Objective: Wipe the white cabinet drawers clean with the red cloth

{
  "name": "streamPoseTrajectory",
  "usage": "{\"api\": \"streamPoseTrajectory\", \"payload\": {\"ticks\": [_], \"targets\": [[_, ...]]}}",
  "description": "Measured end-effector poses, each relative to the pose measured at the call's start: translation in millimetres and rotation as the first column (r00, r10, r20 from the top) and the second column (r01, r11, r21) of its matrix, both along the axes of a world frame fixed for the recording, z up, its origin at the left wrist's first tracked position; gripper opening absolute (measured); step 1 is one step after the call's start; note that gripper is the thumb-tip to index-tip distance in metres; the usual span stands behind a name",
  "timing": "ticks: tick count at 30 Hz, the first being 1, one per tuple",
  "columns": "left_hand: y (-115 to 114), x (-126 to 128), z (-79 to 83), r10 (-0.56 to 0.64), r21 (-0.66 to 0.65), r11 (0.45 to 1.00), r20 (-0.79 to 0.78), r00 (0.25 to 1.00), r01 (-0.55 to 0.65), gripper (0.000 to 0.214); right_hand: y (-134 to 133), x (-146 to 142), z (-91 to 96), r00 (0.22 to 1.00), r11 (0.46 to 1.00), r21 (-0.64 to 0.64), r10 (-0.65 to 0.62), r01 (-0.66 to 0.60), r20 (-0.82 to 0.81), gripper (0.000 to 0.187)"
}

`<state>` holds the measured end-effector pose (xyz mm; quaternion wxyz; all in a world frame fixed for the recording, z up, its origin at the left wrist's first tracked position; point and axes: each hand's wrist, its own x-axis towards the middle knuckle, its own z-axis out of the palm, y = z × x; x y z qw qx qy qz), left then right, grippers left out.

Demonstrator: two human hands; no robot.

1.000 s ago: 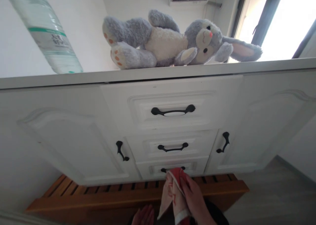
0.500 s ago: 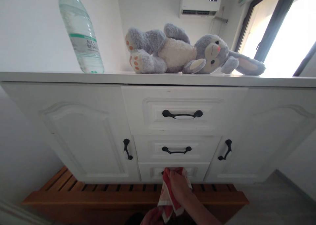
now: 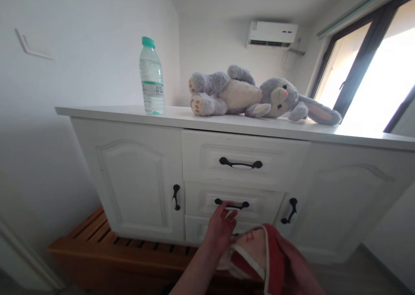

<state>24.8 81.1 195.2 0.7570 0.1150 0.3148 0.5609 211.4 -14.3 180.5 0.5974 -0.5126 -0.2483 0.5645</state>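
Note:
My left hand (image 3: 220, 231) reaches up with fingers apart, its fingertips just below the black handle (image 3: 232, 204) of the middle drawer in a white cabinet (image 3: 136, 178). I cannot tell whether the fingers touch the handle. My right hand (image 3: 300, 271) is low at the bottom right, gripping a red and white cloth (image 3: 256, 254) that drapes over it in front of the bottom drawer (image 3: 194, 230). All three drawers look closed.
A green-capped water bottle (image 3: 151, 79) and a grey plush rabbit (image 3: 246, 96) lying on its side sit on the cabinet top. A slatted wooden platform (image 3: 97, 243) lies under the cabinet. A wall air conditioner (image 3: 272, 33) and a bright window (image 3: 372, 70) are behind.
The view has pulled back and risen. The cloth has come off the bottom drawer's handle and moved down to the right. My left hand has risen to the middle drawer's handle.

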Motion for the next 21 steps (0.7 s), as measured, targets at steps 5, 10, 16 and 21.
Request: {"api": "streamPoseTrajectory", "payload": {"ticks": [5,10,16,21], "targets": [[-6.1,10.5,-12.0,0.121,0.039,0.992,-0.027,0.992,-0.12,0.038,-19.2,28.5,101.3,0.994,0.992,0.068,-0.109,0.108,0.004,0.054],[-0.6,9.7,-21.9,0.158,0.024,0.987,-0.001,0.987,-0.158,0.046,-10.0,25.3,151.3,0.986,0.982,0.126,-0.153,0.143,0.065,0.049],[12.5,6.3,-32.1,0.138,0.069,0.988,-0.018,0.99,-0.136,0.043,36.3,-3.5,154.8,0.984,0.974,0.156,-0.173,0.166,0.032,0.038],[20.3,6.6,-36.1,0.148,0.052,0.988,-0.032,0.988,-0.147,0.042,73.8,-24.0,138.2,0.997,0.969,0.236,-0.075,0.075,-0.011,0.042]]}}
